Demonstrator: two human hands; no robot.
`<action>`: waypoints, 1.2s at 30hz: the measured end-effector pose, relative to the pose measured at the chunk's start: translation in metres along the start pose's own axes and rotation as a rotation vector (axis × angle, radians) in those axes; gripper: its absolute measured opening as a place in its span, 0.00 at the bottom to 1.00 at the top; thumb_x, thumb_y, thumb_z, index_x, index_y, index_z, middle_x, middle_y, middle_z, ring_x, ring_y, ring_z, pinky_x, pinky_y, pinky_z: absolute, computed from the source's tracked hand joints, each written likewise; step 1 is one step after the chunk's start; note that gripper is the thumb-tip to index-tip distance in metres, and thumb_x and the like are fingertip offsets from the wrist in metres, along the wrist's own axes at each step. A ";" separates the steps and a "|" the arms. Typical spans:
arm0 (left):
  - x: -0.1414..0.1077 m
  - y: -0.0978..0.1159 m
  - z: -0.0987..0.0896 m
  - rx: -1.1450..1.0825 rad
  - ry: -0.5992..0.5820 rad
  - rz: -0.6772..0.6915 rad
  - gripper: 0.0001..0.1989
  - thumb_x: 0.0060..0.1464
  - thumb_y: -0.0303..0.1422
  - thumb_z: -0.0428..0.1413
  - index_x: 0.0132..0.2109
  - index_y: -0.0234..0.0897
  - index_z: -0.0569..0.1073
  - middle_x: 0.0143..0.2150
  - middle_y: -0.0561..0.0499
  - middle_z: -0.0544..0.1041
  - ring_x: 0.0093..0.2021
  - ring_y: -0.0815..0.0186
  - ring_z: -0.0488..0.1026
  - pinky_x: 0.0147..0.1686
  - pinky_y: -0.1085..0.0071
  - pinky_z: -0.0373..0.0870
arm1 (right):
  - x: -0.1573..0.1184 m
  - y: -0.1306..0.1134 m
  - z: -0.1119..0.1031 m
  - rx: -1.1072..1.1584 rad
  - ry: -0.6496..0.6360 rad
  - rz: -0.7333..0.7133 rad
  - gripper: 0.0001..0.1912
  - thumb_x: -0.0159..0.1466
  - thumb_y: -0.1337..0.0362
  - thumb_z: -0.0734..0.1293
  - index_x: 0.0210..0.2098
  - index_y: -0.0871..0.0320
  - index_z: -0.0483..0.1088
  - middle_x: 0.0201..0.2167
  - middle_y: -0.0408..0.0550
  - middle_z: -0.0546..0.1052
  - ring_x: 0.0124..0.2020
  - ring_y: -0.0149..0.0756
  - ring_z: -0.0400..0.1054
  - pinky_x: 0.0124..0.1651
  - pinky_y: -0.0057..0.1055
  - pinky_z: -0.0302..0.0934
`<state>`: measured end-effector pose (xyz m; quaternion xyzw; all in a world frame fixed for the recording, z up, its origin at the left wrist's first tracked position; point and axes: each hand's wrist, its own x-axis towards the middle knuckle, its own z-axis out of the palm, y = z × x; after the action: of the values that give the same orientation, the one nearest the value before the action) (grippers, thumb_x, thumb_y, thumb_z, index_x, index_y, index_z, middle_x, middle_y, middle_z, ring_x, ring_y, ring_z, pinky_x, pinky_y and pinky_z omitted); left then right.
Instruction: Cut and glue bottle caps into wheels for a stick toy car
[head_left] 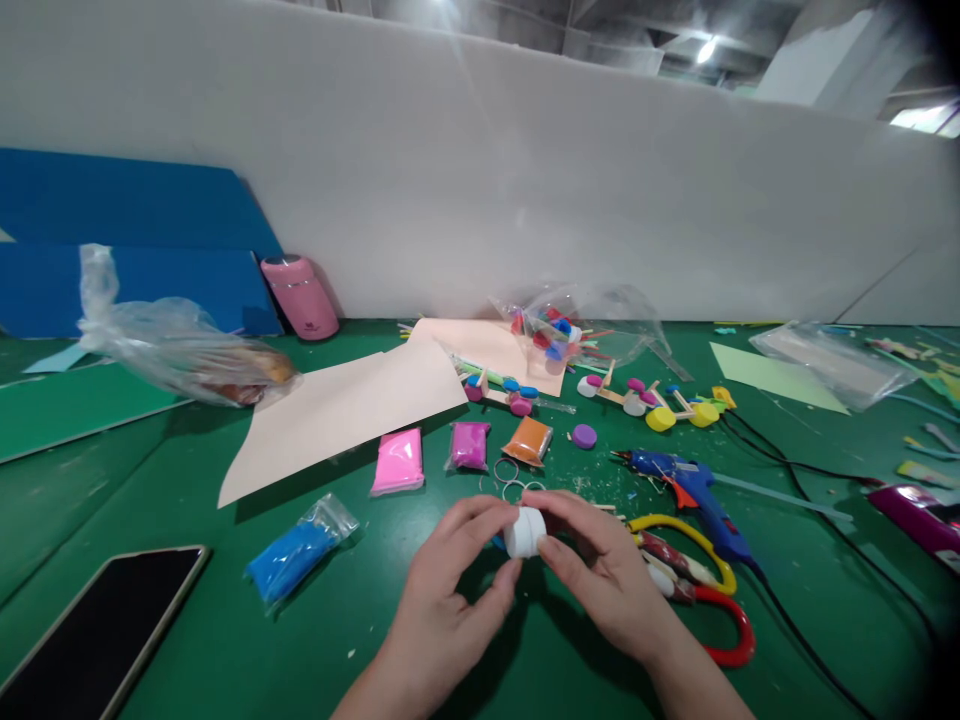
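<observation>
Between the fingertips of both hands is a white bottle cap (pixel 526 533), with a seam that may mean two caps put together. My left hand (pixel 457 585) pinches it from the left, and my right hand (pixel 596 570) grips its right side. Just beyond my fingers lie several thin rings (pixel 507 470). Something blue shows partly behind my left fingertips. Packets of pink clay (pixel 399 461), magenta clay (pixel 469 445) and orange clay (pixel 527 441) lie in a row farther back. To their right is a purple cap (pixel 583 436).
Right of my hands are a blue glue gun (pixel 694 490) with its cord and scissors (pixel 727 625) with red and yellow handles. Small wheeled stick models (pixel 615 395) stand behind. A phone (pixel 105 630), blue clay packet (pixel 300 550), paper sheet (pixel 352 420) and pink flask (pixel 301 298) are leftward.
</observation>
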<state>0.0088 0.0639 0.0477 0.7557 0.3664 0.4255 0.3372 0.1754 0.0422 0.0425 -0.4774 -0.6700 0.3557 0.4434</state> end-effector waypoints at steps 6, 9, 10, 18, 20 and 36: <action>-0.002 -0.001 -0.001 -0.073 0.019 -0.145 0.18 0.47 0.24 0.53 0.46 0.40 0.66 0.41 0.49 0.72 0.37 0.66 0.71 0.39 0.70 0.68 | 0.002 -0.001 0.000 -0.072 0.027 -0.072 0.16 0.58 0.67 0.63 0.46 0.53 0.65 0.44 0.48 0.69 0.47 0.37 0.62 0.48 0.32 0.58; -0.002 -0.002 -0.002 -0.173 -0.007 -0.228 0.14 0.49 0.27 0.52 0.45 0.40 0.67 0.40 0.50 0.73 0.37 0.66 0.72 0.39 0.71 0.69 | 0.001 0.000 0.001 -0.084 0.017 -0.111 0.17 0.58 0.68 0.63 0.47 0.52 0.65 0.45 0.47 0.69 0.48 0.36 0.61 0.50 0.32 0.56; -0.002 -0.002 -0.002 -0.197 -0.013 -0.251 0.13 0.49 0.27 0.52 0.44 0.40 0.68 0.39 0.50 0.74 0.37 0.66 0.72 0.39 0.71 0.69 | 0.001 0.000 0.001 -0.087 0.012 -0.122 0.17 0.58 0.68 0.63 0.47 0.52 0.64 0.45 0.47 0.69 0.48 0.36 0.61 0.50 0.32 0.56; -0.003 -0.003 -0.002 -0.242 -0.007 -0.266 0.12 0.48 0.26 0.54 0.42 0.39 0.69 0.38 0.51 0.74 0.37 0.68 0.72 0.38 0.74 0.68 | 0.003 -0.001 0.002 -0.088 -0.025 -0.134 0.18 0.58 0.70 0.63 0.47 0.52 0.64 0.46 0.46 0.68 0.49 0.35 0.60 0.51 0.30 0.55; -0.002 -0.003 -0.002 -0.234 -0.012 -0.247 0.12 0.48 0.25 0.54 0.42 0.39 0.69 0.38 0.51 0.74 0.36 0.68 0.71 0.38 0.75 0.68 | 0.003 0.000 0.002 -0.087 -0.030 -0.136 0.18 0.58 0.70 0.63 0.48 0.52 0.64 0.46 0.46 0.68 0.49 0.34 0.60 0.51 0.30 0.55; -0.001 -0.002 -0.004 -0.201 -0.030 -0.204 0.12 0.48 0.25 0.53 0.42 0.38 0.69 0.38 0.49 0.74 0.36 0.68 0.72 0.37 0.74 0.69 | 0.002 0.000 0.003 -0.089 -0.042 -0.143 0.18 0.58 0.70 0.62 0.48 0.51 0.64 0.46 0.45 0.67 0.49 0.33 0.60 0.51 0.28 0.54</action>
<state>0.0044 0.0648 0.0475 0.6833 0.3916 0.4123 0.4581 0.1726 0.0435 0.0424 -0.4399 -0.7269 0.3028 0.4318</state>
